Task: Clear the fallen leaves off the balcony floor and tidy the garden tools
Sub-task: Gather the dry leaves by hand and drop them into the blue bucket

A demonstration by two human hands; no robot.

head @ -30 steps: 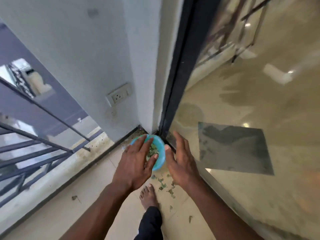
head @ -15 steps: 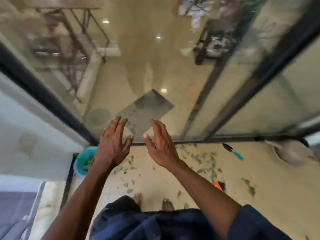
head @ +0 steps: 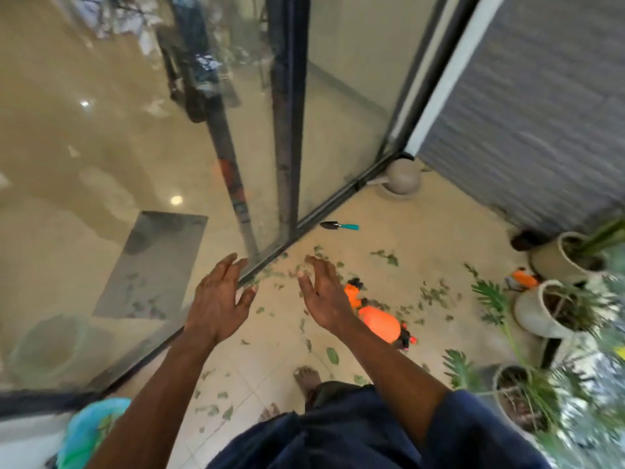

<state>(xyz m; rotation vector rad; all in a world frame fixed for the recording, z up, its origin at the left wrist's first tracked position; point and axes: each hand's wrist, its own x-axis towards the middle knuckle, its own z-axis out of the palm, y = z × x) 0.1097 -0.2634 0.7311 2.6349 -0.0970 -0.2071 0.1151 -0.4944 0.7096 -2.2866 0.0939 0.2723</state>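
With leaves (head: 433,295) still strewn over the tiles (head: 260,374), trowel (head: 339,226) and orange sprayer (head: 378,323) lying among them, we have turned from the blue bowl (head: 89,426), left hand (head: 216,301) and right hand (head: 324,297) empty, fingers spread, likely for another scoop.

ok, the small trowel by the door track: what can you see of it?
The trowel is small, with a dark pointed blade, a thin neck and a teal handle that looks plastic. It lies flat on the balcony floor, just beside the door track, with its blade end nearer the track. Only the floor touches it. The scattered leaves lie apart from it.
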